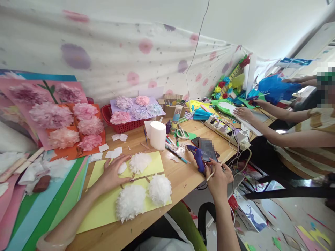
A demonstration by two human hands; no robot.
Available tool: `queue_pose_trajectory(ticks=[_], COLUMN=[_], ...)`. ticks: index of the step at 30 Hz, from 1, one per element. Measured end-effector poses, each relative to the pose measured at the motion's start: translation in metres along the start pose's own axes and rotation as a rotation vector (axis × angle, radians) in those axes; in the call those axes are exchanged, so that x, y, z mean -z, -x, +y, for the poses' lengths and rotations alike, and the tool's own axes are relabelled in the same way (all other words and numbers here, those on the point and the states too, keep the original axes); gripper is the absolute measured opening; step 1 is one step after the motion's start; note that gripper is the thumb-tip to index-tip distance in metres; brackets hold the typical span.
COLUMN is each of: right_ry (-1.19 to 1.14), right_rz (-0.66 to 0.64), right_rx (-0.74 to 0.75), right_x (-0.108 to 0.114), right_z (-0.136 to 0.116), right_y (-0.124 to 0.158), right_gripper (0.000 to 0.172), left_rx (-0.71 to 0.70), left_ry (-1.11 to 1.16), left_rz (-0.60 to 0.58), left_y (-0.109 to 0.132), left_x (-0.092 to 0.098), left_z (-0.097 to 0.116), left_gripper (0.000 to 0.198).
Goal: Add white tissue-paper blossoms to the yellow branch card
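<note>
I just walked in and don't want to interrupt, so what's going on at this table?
Someone is working with a paper-flower picture. Their left hand is spread on a yellow sheet that bears three white paper flowers and a brown branch. Their right hand is beside a blue glue gun and a phone, with a thin stick at it; its exact grip is unclear. Farther right, another person's hand is by green and white paper.

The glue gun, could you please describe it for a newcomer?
On the wooden table, find the yellow sheet with white flowers. Right of it, by the right hand, is the glue gun: blue-purple and pistol-shaped, unlike the flat dark phone beside it.
</note>
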State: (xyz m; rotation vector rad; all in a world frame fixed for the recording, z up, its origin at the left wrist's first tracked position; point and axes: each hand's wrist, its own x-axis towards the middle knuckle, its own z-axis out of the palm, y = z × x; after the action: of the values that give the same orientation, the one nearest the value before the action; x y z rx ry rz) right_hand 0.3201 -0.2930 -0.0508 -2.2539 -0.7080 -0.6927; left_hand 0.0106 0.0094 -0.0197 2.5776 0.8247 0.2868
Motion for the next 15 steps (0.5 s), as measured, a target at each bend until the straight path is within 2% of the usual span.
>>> queue_pose_trajectory(ticks=[6,15], right_ry=[-0.012,-0.128], right_rz=[-0.024,0.057], right_rx=[0.031,0.106], right_x=[0.0,0.0024], right_z=[0.0042,0.0019], right_y=[-0.0074,-0.0015], right_gripper=[0.025,0.023], left_rx=[0.03,-0.004], left_ry=[-0.005,-0.018], left_rz=[-0.021,-0.002], left_y=[-0.0004,0.0002], left_x=[0.0017,-0.0002], left_z=[0.0019,-0.0021], left_gripper=[0.082,0.078])
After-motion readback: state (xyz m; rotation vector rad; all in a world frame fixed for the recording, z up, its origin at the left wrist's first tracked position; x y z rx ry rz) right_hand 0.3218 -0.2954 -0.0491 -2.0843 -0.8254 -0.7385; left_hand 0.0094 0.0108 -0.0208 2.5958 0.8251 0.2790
